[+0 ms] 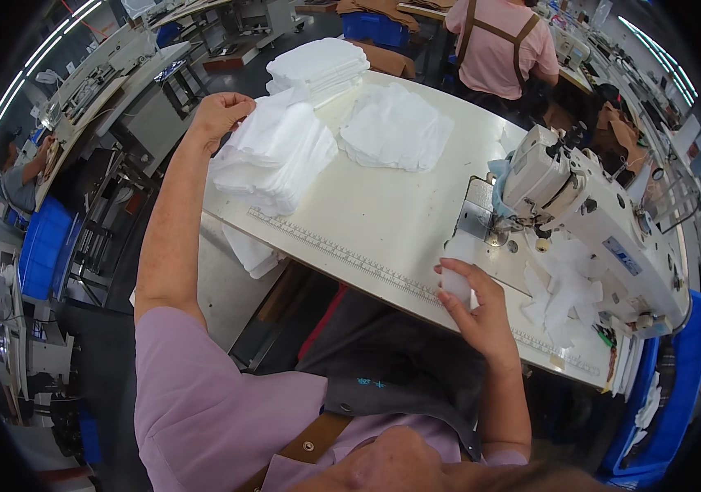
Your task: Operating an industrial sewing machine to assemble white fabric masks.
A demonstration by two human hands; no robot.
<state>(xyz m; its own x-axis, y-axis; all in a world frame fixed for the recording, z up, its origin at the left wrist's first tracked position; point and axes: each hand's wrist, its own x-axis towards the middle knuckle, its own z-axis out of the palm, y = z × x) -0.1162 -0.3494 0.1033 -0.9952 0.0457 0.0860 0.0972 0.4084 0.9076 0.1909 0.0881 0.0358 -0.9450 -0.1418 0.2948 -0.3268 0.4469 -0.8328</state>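
My left hand reaches out to the far left of the white sewing table and grips the top piece of a pile of white fabric pieces. My right hand holds a small white fabric piece at the table's near edge, just in front of the needle area of the white sewing machine. Two more piles of white fabric lie farther back, one stacked and one spread.
Loose white pieces lie under the machine's arm at the right. A ruler strip runs along the table's near edge. Blue bins stand at the right. A person in a pink shirt sits beyond the table, another at far left.
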